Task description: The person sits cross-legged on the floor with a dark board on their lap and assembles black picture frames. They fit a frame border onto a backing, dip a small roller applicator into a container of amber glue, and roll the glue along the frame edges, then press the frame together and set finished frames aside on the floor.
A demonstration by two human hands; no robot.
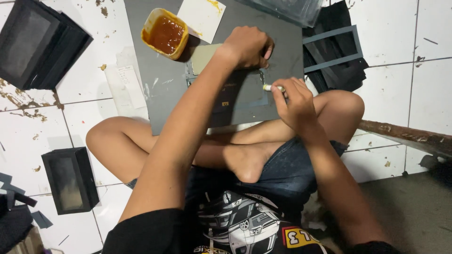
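Hands work on a grey board (165, 84): left (247, 47) pressing, right (294, 101) gripping a brush (273, 88).

White tiled floor (414, 80), stained: grey board (165, 89), black window boxes (70, 181) (37, 42), black card frames (336, 56), paper slip (132, 87).

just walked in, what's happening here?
A person sits cross-legged on a tiled floor over a grey board. The left hand presses down a dark cardboard piece on the board. The right hand holds a small pale stick at the piece's edge. A yellow tub of brown glue stands on the board.
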